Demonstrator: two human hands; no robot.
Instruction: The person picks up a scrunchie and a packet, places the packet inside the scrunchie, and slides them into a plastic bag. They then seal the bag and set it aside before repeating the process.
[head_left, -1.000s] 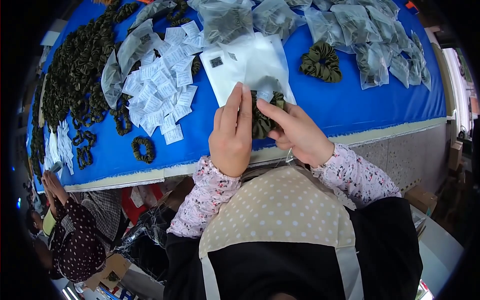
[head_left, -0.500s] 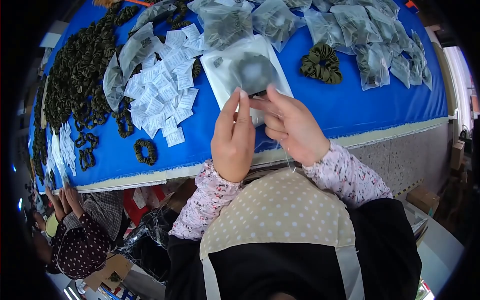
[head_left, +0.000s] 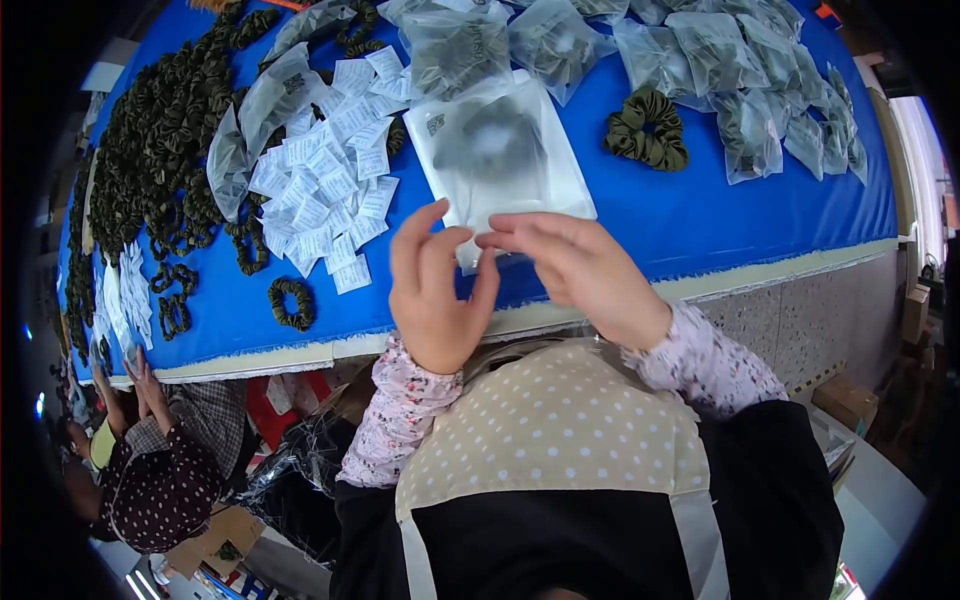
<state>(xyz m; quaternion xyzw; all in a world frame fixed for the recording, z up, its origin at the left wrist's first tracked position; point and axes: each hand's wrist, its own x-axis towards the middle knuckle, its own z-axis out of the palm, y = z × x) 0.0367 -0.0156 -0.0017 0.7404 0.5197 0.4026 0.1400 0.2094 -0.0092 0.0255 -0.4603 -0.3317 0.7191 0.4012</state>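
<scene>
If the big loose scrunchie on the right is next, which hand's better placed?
Probably the right hand: it's nearer the scrunchie, with bare blue table between them. The left hand would need to reach across.

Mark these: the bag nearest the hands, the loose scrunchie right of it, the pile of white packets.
Bag (head_left: 490, 155): head view, middle of its clear front.
Loose scrunchie (head_left: 627, 123): head view, fabric left of its hole.
White packets (head_left: 322, 187): head view, mid-pile.
</scene>
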